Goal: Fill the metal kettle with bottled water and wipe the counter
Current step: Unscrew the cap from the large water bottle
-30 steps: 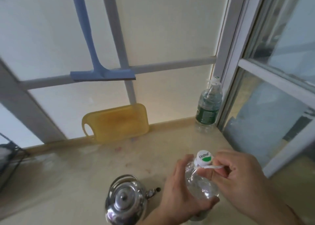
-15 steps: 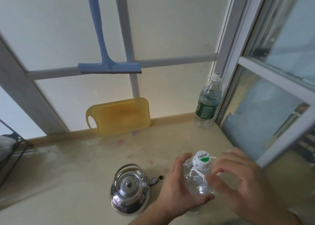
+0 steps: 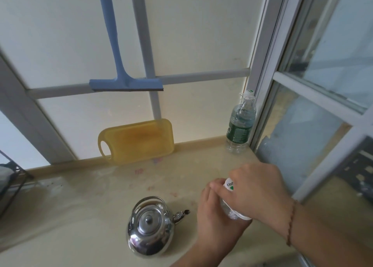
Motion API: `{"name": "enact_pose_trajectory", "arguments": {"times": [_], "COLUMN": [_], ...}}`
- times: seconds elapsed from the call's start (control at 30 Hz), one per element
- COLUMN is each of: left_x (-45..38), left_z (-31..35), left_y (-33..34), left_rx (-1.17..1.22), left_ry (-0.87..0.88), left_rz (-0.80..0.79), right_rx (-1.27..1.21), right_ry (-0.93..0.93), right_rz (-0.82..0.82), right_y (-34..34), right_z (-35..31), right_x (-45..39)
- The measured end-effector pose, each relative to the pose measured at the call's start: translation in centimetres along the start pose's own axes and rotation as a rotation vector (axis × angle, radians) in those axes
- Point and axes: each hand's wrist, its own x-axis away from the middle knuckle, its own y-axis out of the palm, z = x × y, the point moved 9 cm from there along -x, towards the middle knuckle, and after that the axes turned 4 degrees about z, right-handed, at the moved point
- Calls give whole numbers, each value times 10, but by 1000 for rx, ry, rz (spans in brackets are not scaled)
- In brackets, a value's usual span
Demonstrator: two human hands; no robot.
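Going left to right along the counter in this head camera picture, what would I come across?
Black wire rack at the left edge → yellow cutting board leaning on the window → metal kettle → left hand holding a clear bottle → right hand over its white cap. A second water bottle stands in the far corner.

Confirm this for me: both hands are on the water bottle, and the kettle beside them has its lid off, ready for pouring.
Not quite. The head view shows the kettle with its lid on. The rest holds: the left hand grips the water bottle and the right hand is on its cap.
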Motion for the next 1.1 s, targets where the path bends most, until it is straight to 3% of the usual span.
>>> {"name": "enact_pose_trajectory", "arguments": {"times": [0.1,0.17,0.3,0.43,0.63,0.77,0.87,0.97,1.1], "left_x": [-1,-2,-7,-9,-9,-9,-8,-6,-6], "left_z": [-4,-5,-2,-1,-1,3,2,2,2], "left_y": [1,1,3,5,0,-1,0,0,-1], "left_rx": [35,44,22,29,83,123,89,74,86], "left_ry": [-4,13,67,87,108,119,102,99,91], "left_rz": [-6,-2,-29,-57,2,-3,-20,-23,-55], "right_rx": [-108,-190,-295,-346,-285,-452,-419,-227,-255], "right_ry": [-188,-362,-736,-930,-857,-796,-673,-742,-830], "right_rz": [274,372,319,169,19,-144,-38,16,-29], "right_y": [0,0,8,9,2,-7,-17,-14,-14], "right_z": [-3,-3,-13,-20,-6,-2,5,-3,-3], "right_x": [-1,0,-7,-8,1,7,0,1,8]}}
